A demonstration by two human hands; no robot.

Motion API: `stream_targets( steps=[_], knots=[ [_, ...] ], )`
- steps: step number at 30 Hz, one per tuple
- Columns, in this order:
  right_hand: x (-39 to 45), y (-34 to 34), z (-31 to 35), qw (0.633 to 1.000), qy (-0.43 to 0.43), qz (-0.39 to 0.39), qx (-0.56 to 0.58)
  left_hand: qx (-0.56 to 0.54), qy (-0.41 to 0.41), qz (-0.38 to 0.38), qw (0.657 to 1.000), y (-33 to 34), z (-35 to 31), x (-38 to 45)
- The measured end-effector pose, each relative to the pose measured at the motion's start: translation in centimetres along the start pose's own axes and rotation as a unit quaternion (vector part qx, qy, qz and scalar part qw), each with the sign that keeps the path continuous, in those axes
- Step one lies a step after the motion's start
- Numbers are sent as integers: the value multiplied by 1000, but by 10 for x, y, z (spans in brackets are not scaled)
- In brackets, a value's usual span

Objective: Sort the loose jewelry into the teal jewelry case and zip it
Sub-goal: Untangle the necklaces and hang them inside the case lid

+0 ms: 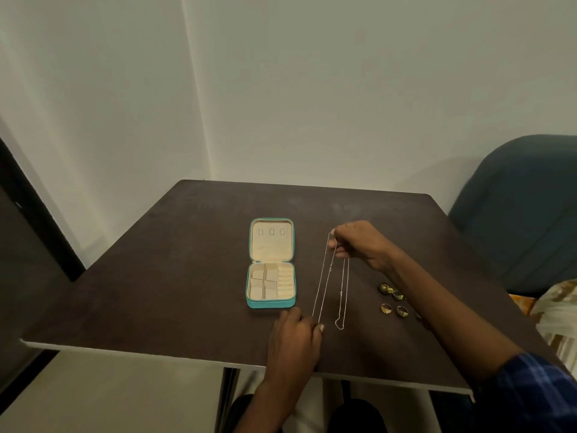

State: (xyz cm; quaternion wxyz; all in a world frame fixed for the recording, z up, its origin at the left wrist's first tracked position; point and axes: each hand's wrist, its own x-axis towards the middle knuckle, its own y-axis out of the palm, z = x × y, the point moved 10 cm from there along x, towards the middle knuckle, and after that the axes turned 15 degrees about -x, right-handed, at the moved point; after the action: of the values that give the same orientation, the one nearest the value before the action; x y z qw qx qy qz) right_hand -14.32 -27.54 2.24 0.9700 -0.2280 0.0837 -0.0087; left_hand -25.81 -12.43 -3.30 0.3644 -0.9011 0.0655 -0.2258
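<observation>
A chain [324, 276] is pinched taut between right hand [359, 242] and left hand [296, 332]; case [271, 264] lies open left of the fingers, rings [394, 300] right, apparently near the counter [187, 276] edge.

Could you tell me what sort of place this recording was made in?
Probably a room in a home or small office, not a workshop: a small dark table pushed into a corner of plain pale walls, with a blue upholstered chair beside it on the right.
</observation>
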Motion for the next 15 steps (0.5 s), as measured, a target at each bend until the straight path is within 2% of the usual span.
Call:
stream_targets(
  steps=[4, 10, 13, 15],
  knots=[
    [-16, 2, 25, 998, -16, 31, 52, 5, -24, 23, 999, 1, 2, 0],
    [-44, 11, 63, 995, -55, 73, 46, 0, -44, 43, 998, 3, 3, 0],
    [-58, 14, 82, 992, -85, 88, 9, -66, -45, 18, 997, -3, 2, 1],
    [-67, 16, 94, 990, -105, 92, -19, -127, -40, -25, 991, -17, -3, 4]
  ],
)
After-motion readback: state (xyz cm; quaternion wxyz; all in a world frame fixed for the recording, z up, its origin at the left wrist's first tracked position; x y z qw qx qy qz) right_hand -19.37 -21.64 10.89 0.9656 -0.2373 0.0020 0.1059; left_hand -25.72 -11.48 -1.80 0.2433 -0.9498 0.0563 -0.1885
